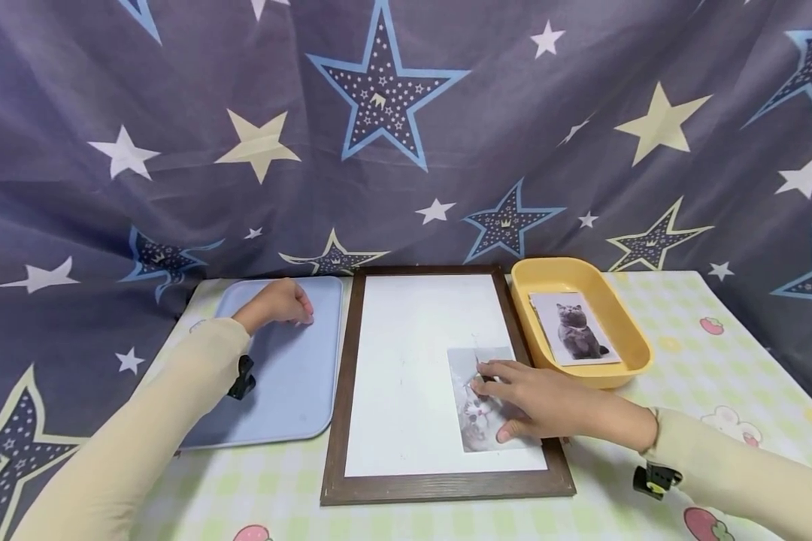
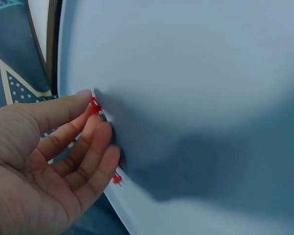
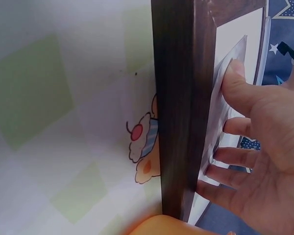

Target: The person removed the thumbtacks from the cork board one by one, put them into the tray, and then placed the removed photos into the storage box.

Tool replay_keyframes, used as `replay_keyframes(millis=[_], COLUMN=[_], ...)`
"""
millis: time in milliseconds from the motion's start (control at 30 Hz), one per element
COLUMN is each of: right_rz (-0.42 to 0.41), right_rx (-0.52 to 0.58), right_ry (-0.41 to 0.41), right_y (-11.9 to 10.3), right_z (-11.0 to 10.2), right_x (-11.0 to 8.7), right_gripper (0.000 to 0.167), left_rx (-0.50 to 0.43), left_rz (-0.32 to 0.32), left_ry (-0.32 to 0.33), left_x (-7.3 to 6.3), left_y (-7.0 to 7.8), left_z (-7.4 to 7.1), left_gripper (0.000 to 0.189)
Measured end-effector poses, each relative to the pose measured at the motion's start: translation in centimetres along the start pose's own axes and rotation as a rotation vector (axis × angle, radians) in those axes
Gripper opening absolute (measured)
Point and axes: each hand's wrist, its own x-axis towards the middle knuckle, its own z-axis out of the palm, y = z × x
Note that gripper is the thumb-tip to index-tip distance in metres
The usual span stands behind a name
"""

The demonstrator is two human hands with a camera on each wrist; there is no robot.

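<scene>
Over the light blue tray (image 1: 291,391), my left hand (image 1: 277,302) pinches a red push pin (image 2: 94,105) between thumb and fingertips. Another red push pin (image 2: 117,178) lies by the tray's edge, partly behind the fingers. My right hand (image 1: 548,400) rests with spread fingers on a cat photo (image 1: 472,430), pressing it against the white board (image 1: 399,376) at its lower right. The fingers hide part of the picture. In the right wrist view the thumb touches the edge of the photo (image 3: 219,93), which stands slightly off the board.
A dark wooden frame (image 1: 341,421) borders the board. To its right stands a yellow basin (image 1: 625,334) with photos, the top one a grey cat photo (image 1: 575,330). A checked tablecloth (image 1: 677,338) covers the table, and a star-patterned curtain (image 1: 487,45) hangs behind.
</scene>
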Motion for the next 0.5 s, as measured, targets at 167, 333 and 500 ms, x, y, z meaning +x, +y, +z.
replay_keyframes(millis=[167, 333, 500], right_rz=[0.000, 0.003, 0.013], right_rx=[-0.001, -0.011, 0.015], right_ry=[-0.008, 0.008, -0.010], right_y=[-0.1, -0.1, -0.2], right_z=[0.0, -0.3, -0.5], right_x=[0.1, 0.1, -0.1], right_gripper=[0.077, 0.076, 0.078], left_rx=[0.093, 0.132, 0.039], left_rz=[0.038, 0.015, 0.074], left_ry=[0.054, 0.153, 0.201], left_x=[-0.3, -0.5, -1.0], left_y=[1.5, 4.2, 7.7], left_z=[0.5, 0.6, 1.0], left_gripper=[0.010, 0.006, 0.019])
